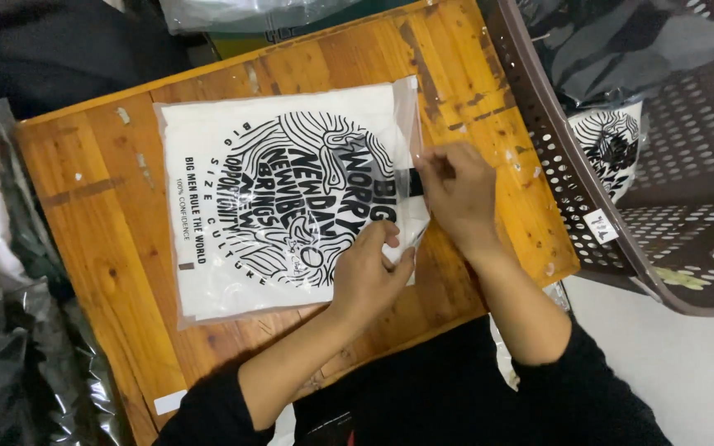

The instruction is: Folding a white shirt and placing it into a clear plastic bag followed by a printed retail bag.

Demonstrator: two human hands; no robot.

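Stacks of folded clothes in clear and dark plastic bags [2,272] fill the nine o'clock edge of the view, just beside a worn orange-brown wooden board [101,248] that serves as the work surface. Flat on the board, near its centre, lies a clear plastic bag holding a folded white T-shirt with a round black line print [266,206]; its open flap end points toward three o'clock. The left hand [367,272], coming up from six o'clock in a black sleeve, presses down on the bag's lower right corner, fingers bent and pinching the plastic there. Just past it, at about two o'clock from that hand, the right hand [459,194] grips the bag's flap edge between thumb and fingertips, close to a small black tab whose nature I cannot tell. At three o'clock a brown perforated plastic laundry basket [572,190] leans against the board, holding another bagged white printed T-shirt [613,144] beneath dark bagged garments.
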